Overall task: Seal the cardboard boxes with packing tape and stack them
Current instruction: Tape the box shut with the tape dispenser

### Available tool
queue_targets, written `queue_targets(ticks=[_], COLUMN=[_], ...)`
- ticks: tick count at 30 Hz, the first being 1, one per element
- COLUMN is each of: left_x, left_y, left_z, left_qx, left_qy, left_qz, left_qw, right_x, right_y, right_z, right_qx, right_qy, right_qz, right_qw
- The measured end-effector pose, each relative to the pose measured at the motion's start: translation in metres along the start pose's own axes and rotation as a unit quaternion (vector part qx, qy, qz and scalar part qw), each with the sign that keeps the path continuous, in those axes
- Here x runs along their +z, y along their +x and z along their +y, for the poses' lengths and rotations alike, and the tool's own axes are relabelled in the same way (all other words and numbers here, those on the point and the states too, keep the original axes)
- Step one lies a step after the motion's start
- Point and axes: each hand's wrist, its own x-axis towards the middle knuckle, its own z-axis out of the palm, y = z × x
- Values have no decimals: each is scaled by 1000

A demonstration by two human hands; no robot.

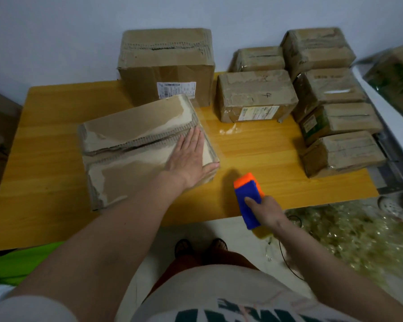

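Under the flat, straight fingers [193, 140] of the left hand [187, 159] lies the right end of a flat cardboard box [140, 149]; the thumb runs along its right near edge. This box rests on a yellow wooden table [56, 159], its two top flaps meeting at a ragged centre seam. Glossy clear tape covers parts of the flaps.

Right of and nearer than that hand, the right hand [266, 211] grips a blue and orange tape dispenser [248, 198], fingers curled around its body, index finger laid on the blue face. A clear strip of tape [209, 135] stretches from the dispenser toward the box's right side.

Beyond the left fingers stands a large taped box [165, 66] with a white label. Farther right, a medium box [256, 96] marked "4" sits near a group of smaller taped boxes [335, 117], some stacked on one another.
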Motion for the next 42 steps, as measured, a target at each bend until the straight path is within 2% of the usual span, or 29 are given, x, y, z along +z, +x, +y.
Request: queue_targets(ticks=[4, 7, 14, 19, 22, 23, 25, 27, 29, 30, 33, 38, 42], left_x=[-2, 0, 2, 6, 3, 2, 3, 6, 7, 8, 9, 8, 8], left_y=[-1, 1, 4, 1, -1, -3, -5, -6, -5, -5, -4, -5, -5], left_z=[10, 22, 36, 28, 14, 9, 3, 1, 3, 4, 4, 3, 2], left_qx=[-29, -66, -111, -87, -62, -58, -56, -58, -66, -71, -79, -69, -65], left_qy=[-6, 2, 8, 8, -20, -21, -10, -1, 3, 4, 1, 1, -8], left_qz=[20, 34, 59, 51, 30, 26, 26, 39, 52, 55, 52, 59, 56], left_qw=[999, 997, 992, 995, 997, 998, 998, 998, 996, 996, 996, 996, 996], right_x=[-18, -22, -24, -24, -26, -27, -21, -5, 20, 34, 62, 62, 52], right_y=[27, 39, 52, 69, 85, 87, 85, 65, 32, 18, -2, 5, 31], right_z=[-26, -26, -29, -27, -21, -20, -21, -29, -42, -48, -62, -81, -88], right_qx=[-61, -59, -45, -77, -46, -42, -106, -243, -332, -348, -323, -247, -223], right_qy=[-28, -55, -114, -255, -284, -284, -229, -63, 85, 134, 215, 290, 209], right_qz=[93, 117, 80, 83, 76, 96, 186, 262, 258, 242, 195, 116, 67], right_qw=[993, 990, 989, 960, 955, 953, 950, 932, 904, 896, 901, 917, 950])
